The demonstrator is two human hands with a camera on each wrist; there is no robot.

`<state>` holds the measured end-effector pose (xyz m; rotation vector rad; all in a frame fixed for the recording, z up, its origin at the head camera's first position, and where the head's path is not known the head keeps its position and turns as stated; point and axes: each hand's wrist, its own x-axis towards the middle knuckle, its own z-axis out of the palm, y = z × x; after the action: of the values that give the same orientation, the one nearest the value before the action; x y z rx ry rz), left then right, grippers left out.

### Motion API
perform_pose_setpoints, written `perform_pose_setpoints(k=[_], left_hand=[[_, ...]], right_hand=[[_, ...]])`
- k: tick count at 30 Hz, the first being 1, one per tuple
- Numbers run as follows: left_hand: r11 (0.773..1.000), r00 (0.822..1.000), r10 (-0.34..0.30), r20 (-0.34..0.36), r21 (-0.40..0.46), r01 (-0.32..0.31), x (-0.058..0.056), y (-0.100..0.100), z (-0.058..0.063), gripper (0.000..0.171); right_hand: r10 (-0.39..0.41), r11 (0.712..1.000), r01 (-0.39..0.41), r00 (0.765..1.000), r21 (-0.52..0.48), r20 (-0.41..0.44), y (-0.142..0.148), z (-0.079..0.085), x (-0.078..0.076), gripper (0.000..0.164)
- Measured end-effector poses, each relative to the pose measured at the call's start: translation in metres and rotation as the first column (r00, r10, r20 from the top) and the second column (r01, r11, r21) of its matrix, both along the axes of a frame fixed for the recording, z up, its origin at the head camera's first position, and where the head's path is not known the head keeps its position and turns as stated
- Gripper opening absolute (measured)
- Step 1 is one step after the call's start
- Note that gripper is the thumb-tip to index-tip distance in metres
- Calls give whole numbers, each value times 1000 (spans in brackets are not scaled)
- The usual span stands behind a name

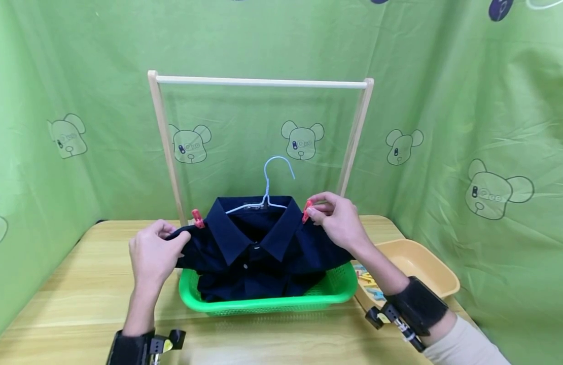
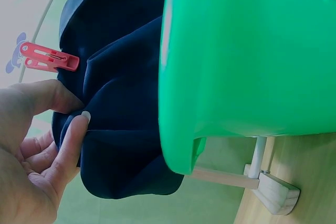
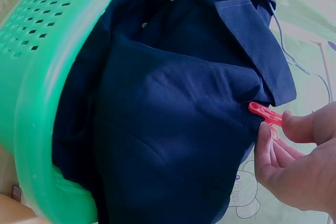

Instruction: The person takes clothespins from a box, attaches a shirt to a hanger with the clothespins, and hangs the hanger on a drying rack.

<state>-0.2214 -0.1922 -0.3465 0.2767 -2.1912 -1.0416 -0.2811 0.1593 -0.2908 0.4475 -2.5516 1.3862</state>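
A dark navy collared shirt [image 1: 245, 258] hangs on a light blue wire hanger [image 1: 267, 188], its lower part bunched in a green basket [image 1: 268, 305]. My left hand [image 1: 154, 248] pinches the shirt's shoulder cloth between thumb and fingers. Close by, a red clothespin [image 2: 50, 57] is clipped on that shoulder. On the other shoulder, my right hand [image 1: 338, 220] pinches a second red clothespin [image 3: 266, 114], with its tip at the cloth beside the collar. The hanger's hook stands upright above the collar; its arms run inside the shirt.
Behind the basket stands a wooden rack [image 1: 263, 82] with a white crossbar. An orange-yellow tray [image 1: 411, 263] at the right, partly behind my right forearm, has several coloured clothespins [image 1: 368, 279] in it. Green printed curtains [image 1: 263, 126] surround the wooden table [image 1: 80, 284].
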Motion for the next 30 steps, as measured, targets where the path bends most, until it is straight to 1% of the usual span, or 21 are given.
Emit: perform_pose_setpoints(k=[16,25,30], left_hand=[[1000,1000,-7,-17,-6,7,0,1,0,8],[1000,1000,-7,-9,-8,7,-1,-1,-1,10],[1000,1000,-8,-11,-1,8,0,0,0,10]], right_hand=[[-9,1000,9,1000,17,-27,2,-2,0,26],[-15,1000,16,1000,24,-26,1,-2,1,27],[-16,1000,16,1000,24,-11,1,-2,1,27]])
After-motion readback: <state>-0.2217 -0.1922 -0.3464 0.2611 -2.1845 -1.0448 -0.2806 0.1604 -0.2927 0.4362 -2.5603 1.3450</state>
